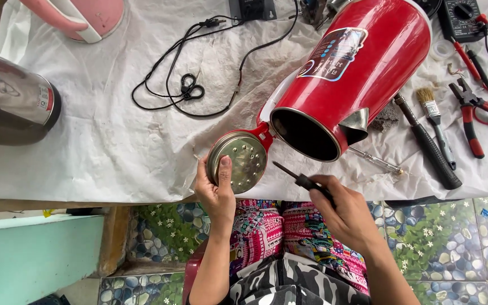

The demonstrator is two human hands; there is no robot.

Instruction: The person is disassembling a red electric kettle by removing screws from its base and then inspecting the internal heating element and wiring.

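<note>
Your left hand [217, 189] covers the lower left rim of the round metal lid [238, 161], and your right hand [348, 217] hides most of the screwdriver [303, 179] handle. At the top edge, the red kettle [354, 73] loses its base, and the pink jug [80, 17] in the upper left shows only its lower part. The steel kettle [12, 99] is cut by the left edge. In the upper right, the multimeter [461, 17] is cropped. Inside the red kettle's mouth it is too dark to tell anything.

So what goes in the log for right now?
left hand: holds kettle lid | right hand: holds screwdriver | red kettle: on side
</note>
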